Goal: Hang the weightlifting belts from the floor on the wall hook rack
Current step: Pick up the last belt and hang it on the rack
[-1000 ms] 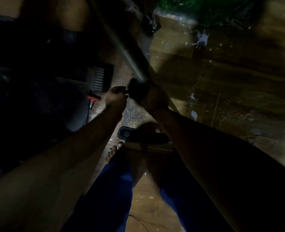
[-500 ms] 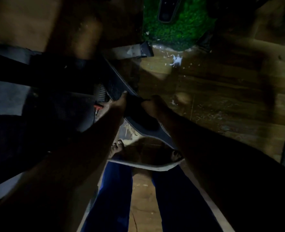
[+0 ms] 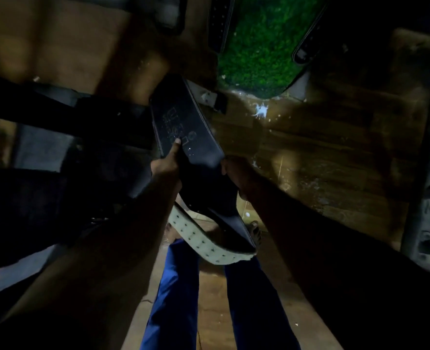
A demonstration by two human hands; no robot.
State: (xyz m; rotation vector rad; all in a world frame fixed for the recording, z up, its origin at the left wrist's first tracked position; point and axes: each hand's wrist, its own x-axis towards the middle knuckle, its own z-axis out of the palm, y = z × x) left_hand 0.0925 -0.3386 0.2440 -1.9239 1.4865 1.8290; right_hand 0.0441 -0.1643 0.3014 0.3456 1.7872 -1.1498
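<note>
A wide black weightlifting belt [image 3: 183, 127] with faint lettering hangs between both my hands in front of me. My left hand [image 3: 167, 164] grips its left edge, thumb laid on the face. My right hand [image 3: 236, 173] clasps the right edge. The belt's pale inner side with rows of holes [image 3: 206, 242] curls down over my feet. Two other dark belts [image 3: 220, 24] [image 3: 307, 44] hang at the top of the view in front of a green turf panel [image 3: 259, 51]. The hook rack itself is not visible in the dim light.
Dark gym equipment with black bars [image 3: 57, 114] fills the left side. A wooden plank floor [image 3: 322, 160] spreads to the right, with a grey metal frame [image 3: 426, 210] at the right edge. My blue trouser legs [image 3: 173, 294] stand below.
Both hands have lifted the belt off the floor and raised it. The view has tilted upward, bringing the turf panel and the hanging belts into sight.
</note>
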